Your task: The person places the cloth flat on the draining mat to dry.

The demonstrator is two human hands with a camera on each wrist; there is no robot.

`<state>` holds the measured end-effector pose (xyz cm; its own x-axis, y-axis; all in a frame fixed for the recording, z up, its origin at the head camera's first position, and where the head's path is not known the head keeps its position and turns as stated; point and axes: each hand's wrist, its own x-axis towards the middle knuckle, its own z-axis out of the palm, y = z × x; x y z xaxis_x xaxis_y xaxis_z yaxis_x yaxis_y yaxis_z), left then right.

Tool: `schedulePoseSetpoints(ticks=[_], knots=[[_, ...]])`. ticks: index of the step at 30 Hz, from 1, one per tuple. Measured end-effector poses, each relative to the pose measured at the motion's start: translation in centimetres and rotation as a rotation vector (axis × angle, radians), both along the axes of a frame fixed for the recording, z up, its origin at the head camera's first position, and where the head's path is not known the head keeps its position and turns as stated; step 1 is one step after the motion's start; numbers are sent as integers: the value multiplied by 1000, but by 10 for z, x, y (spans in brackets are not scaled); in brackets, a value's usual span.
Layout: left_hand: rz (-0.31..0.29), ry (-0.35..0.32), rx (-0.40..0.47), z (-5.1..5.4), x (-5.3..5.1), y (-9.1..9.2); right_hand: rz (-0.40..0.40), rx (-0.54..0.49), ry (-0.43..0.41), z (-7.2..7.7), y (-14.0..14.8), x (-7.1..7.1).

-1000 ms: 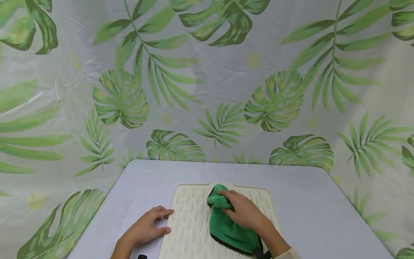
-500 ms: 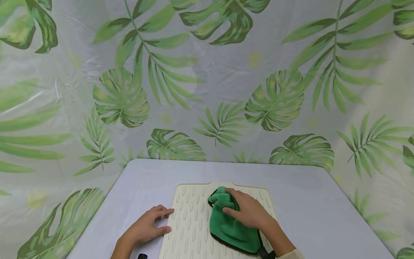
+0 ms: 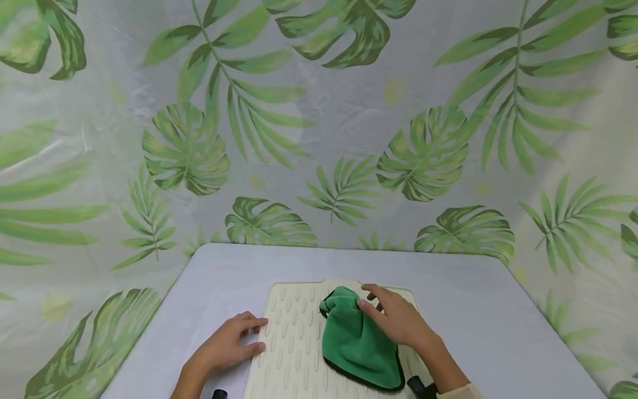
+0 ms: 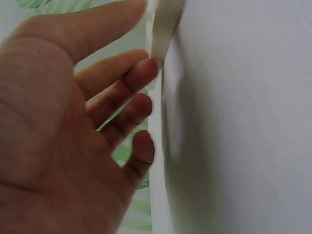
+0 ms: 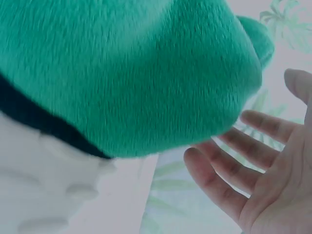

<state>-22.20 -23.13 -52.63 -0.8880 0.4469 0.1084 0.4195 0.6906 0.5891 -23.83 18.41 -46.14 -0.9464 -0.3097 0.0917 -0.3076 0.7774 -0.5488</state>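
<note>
A green cloth (image 3: 360,343) with dark edging lies crumpled at its far end on the cream ridged mat (image 3: 294,343). Beside the cloth's upper right side is the right hand (image 3: 401,321), fingers loosely bent and gripping nothing; the right wrist view shows its spread fingers (image 5: 219,185) close by the green cloth (image 5: 146,83). At the mat's left edge, the left hand (image 3: 226,343) rests with thumb and fingertips touching the rim. In the left wrist view the left hand (image 4: 73,112) has relaxed fingers against the mat's edge (image 4: 165,29).
The mat lies on a white table (image 3: 473,310). Behind it hangs a pale curtain (image 3: 344,127) printed with green leaves. A small black object (image 3: 219,394) is at the bottom edge near the left forearm, and a black device (image 3: 421,388) is by the right wrist.
The right hand has let go of the cloth and moved to the right, off its bunched top. The cloth stays on the mat, and the left hand has hardly moved.
</note>
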Motion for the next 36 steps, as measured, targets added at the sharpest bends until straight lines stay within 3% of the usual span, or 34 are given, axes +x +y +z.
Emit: schedulePoseSetpoints(ticks=[5,10,20,29,36], knots=[[42,56,-16,8,-8,10,-21,4,44,5,11,-4],[42,90,-19,14,-15,25,-34,34,65,3,17,-9],[44,51,-25,25,-29,62,-32,12,77,-3,25,-21],[18,63,-22,26,-47,93,-18,-61,46,-21,26,-37],[101,52,-48,28,-50,116,74,-70,-3,-31,20,-45]])
